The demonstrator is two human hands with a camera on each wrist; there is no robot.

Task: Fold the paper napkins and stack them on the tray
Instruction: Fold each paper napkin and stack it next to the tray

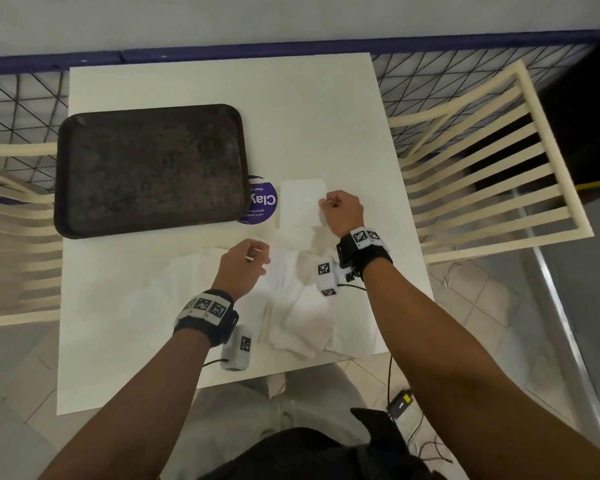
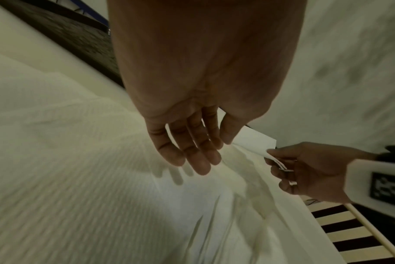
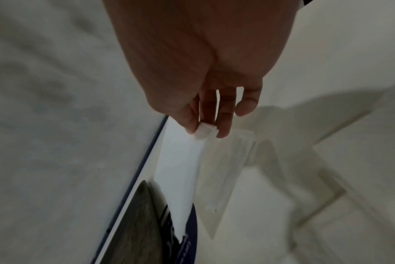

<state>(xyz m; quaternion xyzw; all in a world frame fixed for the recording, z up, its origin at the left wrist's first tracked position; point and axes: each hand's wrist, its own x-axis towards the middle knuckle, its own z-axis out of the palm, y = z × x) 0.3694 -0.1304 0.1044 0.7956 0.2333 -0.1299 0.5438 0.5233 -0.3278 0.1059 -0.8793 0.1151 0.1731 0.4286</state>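
our right hand [image 1: 342, 211] pinches one corner of a folded napkin [image 1: 300, 204] between thumb and fingers [image 3: 223, 125], and the napkin hangs from that pinch over the table [image 1: 187, 81], its free end reaching toward the tray [image 1: 149, 169]. the tray lies to the left of this hand and a little farther from us, dark and with nothing on it yet that we can see, a round purple sticker [image 1: 262, 200] tucked partly under its near right corner. the napkin's long axis runs roughly away from us, near enough in line with the tray's short side. our right hand is the nearer to the tray's right edge, so we judge the coming move to be a carry leftward across the sticker and a lay-down inside the rim. our left hand [image 1: 245, 266] hovers with fingers [image 2: 192, 151] relaxed and spread, holding nothing, above the loose pile of napkins [image 1: 291, 306] spread on the near part of the table.
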